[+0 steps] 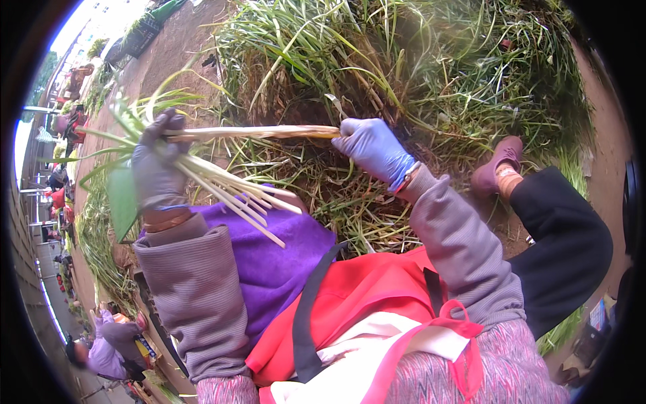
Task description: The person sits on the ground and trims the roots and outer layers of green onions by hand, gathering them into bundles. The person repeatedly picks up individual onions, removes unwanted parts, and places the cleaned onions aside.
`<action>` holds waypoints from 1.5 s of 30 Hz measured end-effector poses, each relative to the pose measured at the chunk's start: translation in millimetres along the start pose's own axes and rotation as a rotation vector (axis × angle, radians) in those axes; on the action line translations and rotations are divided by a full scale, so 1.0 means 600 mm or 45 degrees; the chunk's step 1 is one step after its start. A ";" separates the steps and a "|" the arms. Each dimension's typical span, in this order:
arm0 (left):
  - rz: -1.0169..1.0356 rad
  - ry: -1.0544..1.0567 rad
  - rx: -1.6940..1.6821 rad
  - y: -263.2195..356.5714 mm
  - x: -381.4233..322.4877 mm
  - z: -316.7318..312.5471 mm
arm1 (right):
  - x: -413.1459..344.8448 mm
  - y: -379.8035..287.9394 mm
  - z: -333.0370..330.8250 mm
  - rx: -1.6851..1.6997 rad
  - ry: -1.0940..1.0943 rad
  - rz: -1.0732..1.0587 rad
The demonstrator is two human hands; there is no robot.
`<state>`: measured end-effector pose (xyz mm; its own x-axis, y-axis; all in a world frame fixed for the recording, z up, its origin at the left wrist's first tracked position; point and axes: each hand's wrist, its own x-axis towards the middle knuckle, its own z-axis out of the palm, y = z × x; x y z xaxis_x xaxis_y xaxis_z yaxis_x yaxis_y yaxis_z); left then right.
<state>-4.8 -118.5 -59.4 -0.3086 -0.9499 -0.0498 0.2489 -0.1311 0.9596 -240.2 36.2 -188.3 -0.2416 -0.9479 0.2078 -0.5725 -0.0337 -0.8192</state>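
My left hand [162, 164], in a grey-blue glove, grips a bunch of long green-leaved stalks [237, 189], their pale cut or peeled ends fanning out over my lap. One longer stalk [252, 132] with a brownish, dried outer layer runs level from that hand to the right. My right hand [373, 149], in a blue glove, is closed on the brown end of this stalk. The stalks look like garlic or a similar leafy allium. A purple cloth [282, 232] covers my left leg under the bunch.
A big heap of green stalks [313, 55] lies before me on bare earth [186, 35], with loose leaf scraps [383, 222] near my feet. My shoe [499, 166] rests at the heap's right edge. A seated person [111, 343] and a black crate [141, 38] are at the left.
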 end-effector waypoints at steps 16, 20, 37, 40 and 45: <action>0.412 0.037 -0.119 0.041 -0.018 -0.009 | 0.059 -0.026 -0.016 -0.285 0.192 0.051; 0.117 -0.069 -0.157 0.030 -0.001 -0.001 | 0.111 -0.096 0.023 -0.095 0.258 -0.052; 0.114 -1.001 -0.793 0.039 -0.052 0.048 | 0.145 0.105 -0.017 -1.123 0.323 0.246; 0.024 -0.976 -0.798 0.034 -0.034 0.047 | 0.169 0.123 -0.016 -1.217 0.103 0.395; -0.089 -0.376 -0.733 0.033 -0.021 0.038 | 0.206 0.139 -0.131 -1.095 0.452 0.120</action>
<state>-17.0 -102.7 -33.6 -0.5605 -0.8266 0.0502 0.6463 -0.3987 0.6506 -379.6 -58.6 -188.9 -0.4605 -0.7775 0.4283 -0.8872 0.4188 -0.1937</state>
